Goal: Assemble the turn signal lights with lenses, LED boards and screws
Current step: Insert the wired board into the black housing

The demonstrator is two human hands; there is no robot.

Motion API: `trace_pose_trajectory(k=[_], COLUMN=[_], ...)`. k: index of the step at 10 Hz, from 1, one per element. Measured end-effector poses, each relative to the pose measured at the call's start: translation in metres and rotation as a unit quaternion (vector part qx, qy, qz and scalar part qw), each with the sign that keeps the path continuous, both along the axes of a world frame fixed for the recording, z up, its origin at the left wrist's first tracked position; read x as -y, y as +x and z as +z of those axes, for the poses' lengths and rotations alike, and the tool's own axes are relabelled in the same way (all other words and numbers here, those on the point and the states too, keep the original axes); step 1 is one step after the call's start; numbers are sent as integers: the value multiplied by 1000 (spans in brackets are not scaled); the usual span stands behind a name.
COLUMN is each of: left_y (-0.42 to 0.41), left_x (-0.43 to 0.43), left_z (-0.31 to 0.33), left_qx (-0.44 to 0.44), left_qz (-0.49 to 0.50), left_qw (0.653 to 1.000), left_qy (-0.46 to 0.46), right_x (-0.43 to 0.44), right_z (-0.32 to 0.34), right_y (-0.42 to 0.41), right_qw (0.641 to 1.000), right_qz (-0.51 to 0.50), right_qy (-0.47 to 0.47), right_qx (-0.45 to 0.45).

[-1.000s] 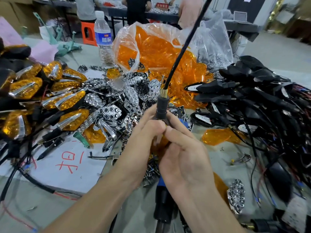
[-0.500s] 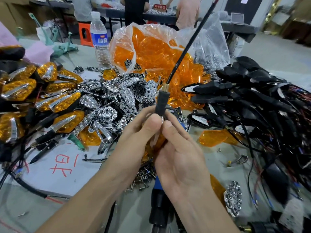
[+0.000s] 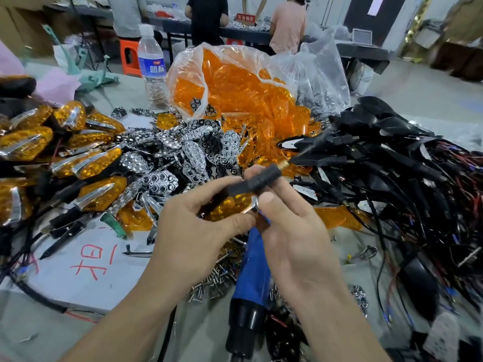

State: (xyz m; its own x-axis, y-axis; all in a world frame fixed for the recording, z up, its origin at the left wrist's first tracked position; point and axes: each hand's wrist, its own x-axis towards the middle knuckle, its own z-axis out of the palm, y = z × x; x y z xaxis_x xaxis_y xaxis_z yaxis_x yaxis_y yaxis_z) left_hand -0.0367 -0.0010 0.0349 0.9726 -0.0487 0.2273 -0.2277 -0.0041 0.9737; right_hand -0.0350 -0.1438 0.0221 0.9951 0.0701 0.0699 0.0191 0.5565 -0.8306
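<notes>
Workshop desk (image 3: 39, 333), grey, heaped with parts. Several people stand at a second table behind it.

Landmark: clear bag of orange lenses (image 3: 243, 84), mouth open toward the viewer, lenses spilling onto the desk.

- Water bottle (image 3: 153, 71): upright, just left of the bag.
- Second clear bag (image 3: 321, 77): touching the landmark bag on its right, holding silvery parts.
- Chrome reflector inserts (image 3: 193, 152): loose heap in front of the bag, toward its left.
- Finished lights (image 3: 86, 163): amber with chrome strips, piled well to the left of the bag.
- Black housings (image 3: 392, 158): wired, in a tangled heap in front of the bag, to its right.
- Turn signal (image 3: 258, 180): in front of the bag, held above the desk by both hands. Black stem points up and right and ends in a brass thread; the amber lens faces the viewer.
- Left hand (image 3: 193, 231): fingers curled round the lens end, thumb laid along the lens's lower edge, forefinger along the stem.
- Right hand (image 3: 295, 231): thumb pressed beside the lens's chrome tip, fingers wrapped behind the stem.
- Electric screwdriver (image 3: 251, 283): blue and black, lying under the hands, nearer the viewer than the bag.
- Screws (image 3: 217, 278): small pile touching the screwdriver, on the same near side.
- White sheet (image 3: 86, 262): red characters, flat on the desk, well in front of the bag to its left.
</notes>
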Motion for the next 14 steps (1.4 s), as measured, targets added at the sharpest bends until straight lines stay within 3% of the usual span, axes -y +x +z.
trace_pose_trajectory(k=[1,2,4,6,7,8,9,10,11,13,14], left_y=[-1,1,9,11,11,12,13,12,12,15,14], left_x=[-4,-6,-12,-11,-7,-5,-10,-17,-22,-21,-18], left_z=[1,-2,-12,-18,-16,-14,-16,-17,-15,-12,-14], left_qx=[22,34,30,57,24,-11,-10,31,44,-11,26], left_qz=[-2,-5,-26,33,34,28,45,11,-43,-53,-25], left_qw=[1000,999,999,998,998,994,996,999,998,997,999], left_qy=[8,9,-10,-9,-56,-103,-76,-15,6,-51,-34], right_x=[13,12,13,16,18,27,30,27,29,35,29], right_z=[3,4,5,-4,7,14,19,16,11,7,0], right_y=[1,-1,2,4,5,-1,-12,-11,-6,-3,-2], right_qw=[996,995,1000,999,996,915,732,729,778,878,897], right_qz=[70,52,-6,-5,-9,-150,-330,-167,-61,-26,-34], right_qy=[-50,-80,-29,-48,-88,-374,-568,-620,-588,-442,-405], right_qx=[11,10,0,6,-5,26,181,235,211,182,172])
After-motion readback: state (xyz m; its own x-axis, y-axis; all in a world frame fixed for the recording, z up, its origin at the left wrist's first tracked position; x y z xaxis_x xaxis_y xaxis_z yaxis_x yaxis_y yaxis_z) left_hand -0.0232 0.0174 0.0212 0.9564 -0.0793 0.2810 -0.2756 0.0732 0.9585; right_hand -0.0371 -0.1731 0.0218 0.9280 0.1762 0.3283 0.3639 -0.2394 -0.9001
